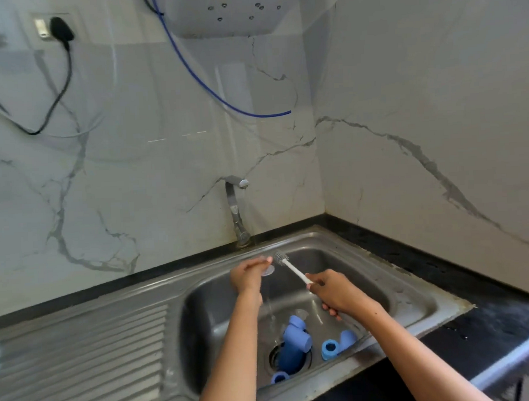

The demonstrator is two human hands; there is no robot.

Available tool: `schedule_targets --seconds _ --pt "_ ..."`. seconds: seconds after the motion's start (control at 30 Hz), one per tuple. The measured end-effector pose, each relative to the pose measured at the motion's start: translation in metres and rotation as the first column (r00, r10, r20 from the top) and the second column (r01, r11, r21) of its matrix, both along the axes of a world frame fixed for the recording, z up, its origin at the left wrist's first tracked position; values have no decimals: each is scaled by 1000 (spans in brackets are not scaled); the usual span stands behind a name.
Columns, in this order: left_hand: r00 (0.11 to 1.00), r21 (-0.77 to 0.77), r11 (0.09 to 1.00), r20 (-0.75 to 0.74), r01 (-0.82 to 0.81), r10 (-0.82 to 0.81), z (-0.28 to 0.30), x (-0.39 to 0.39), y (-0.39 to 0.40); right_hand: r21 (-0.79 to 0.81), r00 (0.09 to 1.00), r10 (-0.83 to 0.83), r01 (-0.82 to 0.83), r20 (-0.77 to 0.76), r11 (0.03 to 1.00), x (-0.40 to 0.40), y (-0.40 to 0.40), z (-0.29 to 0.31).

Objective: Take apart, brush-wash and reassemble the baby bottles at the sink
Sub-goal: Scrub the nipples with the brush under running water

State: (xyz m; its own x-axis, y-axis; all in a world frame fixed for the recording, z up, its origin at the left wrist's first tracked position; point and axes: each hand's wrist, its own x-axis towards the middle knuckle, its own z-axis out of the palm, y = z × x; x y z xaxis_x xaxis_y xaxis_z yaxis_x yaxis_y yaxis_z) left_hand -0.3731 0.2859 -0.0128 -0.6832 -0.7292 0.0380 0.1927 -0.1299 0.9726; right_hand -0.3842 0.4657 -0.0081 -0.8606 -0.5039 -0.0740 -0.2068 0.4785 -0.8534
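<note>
L hand (250, 275) pinches a clear nipple (267, 271) over the sink (413, 297), under the tap (236, 207) stream. R hand (334, 292) grips a white brush (292, 267), bristles just beside the nipple. Blue bottle (292, 347) lies on the drain w/ blue rings (329, 349) nearby.

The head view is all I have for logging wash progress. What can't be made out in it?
- Clear part pinched by the left hand: too small and see-through to identify.
- Blue bottle over the drain: lower end hidden by the left forearm.
- Brush handle end: covered by the right hand.
- Whether parts are clean: too small to judge.
</note>
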Motion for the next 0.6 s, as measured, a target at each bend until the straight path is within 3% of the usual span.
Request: schedule_targets --seconds 0.1,0.23,0.43,0.6 --pt "1000 -242 970 26 3 3 1 43 -19 4 998 54 -54 11 999 23 -23 7" --pt "994 -403 915 98 -5 48 -1 90 -47 -48 994 87 -84 65 995 46 -73 10" --pt "983 -430 901 131 -61 129 -14 117 -62 -124 989 79 -63 129 990 74 -113 -8" --pt "989 -508 854 26 -114 147 0 118 -57 -109 990 62 -48 130 993 72 -111 -21"
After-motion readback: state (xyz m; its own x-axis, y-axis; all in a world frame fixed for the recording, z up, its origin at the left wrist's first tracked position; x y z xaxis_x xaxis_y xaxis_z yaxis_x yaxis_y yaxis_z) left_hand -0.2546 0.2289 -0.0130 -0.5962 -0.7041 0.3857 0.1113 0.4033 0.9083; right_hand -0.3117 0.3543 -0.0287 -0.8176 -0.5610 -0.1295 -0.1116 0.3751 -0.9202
